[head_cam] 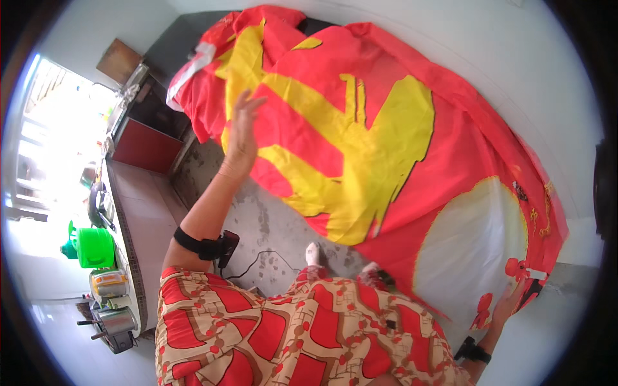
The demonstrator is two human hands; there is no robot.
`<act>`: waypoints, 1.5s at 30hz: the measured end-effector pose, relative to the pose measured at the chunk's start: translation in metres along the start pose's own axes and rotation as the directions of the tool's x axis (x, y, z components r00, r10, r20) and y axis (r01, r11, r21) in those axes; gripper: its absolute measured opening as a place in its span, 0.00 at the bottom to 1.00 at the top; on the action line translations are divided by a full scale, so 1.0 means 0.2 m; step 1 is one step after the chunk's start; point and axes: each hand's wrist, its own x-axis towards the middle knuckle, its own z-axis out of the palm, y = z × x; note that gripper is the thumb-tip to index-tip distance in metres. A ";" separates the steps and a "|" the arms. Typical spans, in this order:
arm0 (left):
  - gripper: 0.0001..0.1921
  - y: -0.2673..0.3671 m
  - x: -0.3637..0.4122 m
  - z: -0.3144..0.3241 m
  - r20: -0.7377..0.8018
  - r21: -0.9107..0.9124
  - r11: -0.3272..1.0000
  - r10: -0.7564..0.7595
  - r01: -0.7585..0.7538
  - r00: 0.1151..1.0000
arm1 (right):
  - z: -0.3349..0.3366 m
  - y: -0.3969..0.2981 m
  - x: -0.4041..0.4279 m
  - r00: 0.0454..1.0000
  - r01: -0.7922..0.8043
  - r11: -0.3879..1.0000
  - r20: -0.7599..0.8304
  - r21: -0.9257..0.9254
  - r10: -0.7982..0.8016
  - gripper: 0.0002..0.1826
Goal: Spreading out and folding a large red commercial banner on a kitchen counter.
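A large red printed cloth banner with yellow figures and a pale oval patch spreads in loose folds before me. My left hand is raised at its left part, fingers apart and gripping nothing; whether it touches the cloth I cannot tell. At the lower right, my right hand grips the banner's edge, near small red printed shapes. Its fingertips are partly lost against the print. The far left end of the banner is bunched up and shows a white strip.
A tiled counter runs along the left, bearing a green plastic jug and a metal pot. Behind the banner is a dark surface. A black cable trails over the concrete floor by my feet.
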 end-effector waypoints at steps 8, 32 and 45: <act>0.38 -0.13 -0.25 -0.26 -0.071 -0.200 0.936 -0.309 0.290 0.948 | 0.28 -0.83 -0.10 0.933 0.183 0.974 0.290 0.133 -0.215 0.39; 0.30 -0.43 -0.99 -0.61 0.128 0.386 0.693 -0.694 0.609 0.708 | 0.60 -1.71 -0.07 0.671 0.463 0.768 0.391 0.442 -0.630 0.49; 0.50 -0.69 -0.03 -0.81 0.236 0.394 0.919 -0.107 0.005 0.966 | 0.79 -1.84 -0.25 0.917 0.341 0.938 0.197 0.057 -0.346 0.46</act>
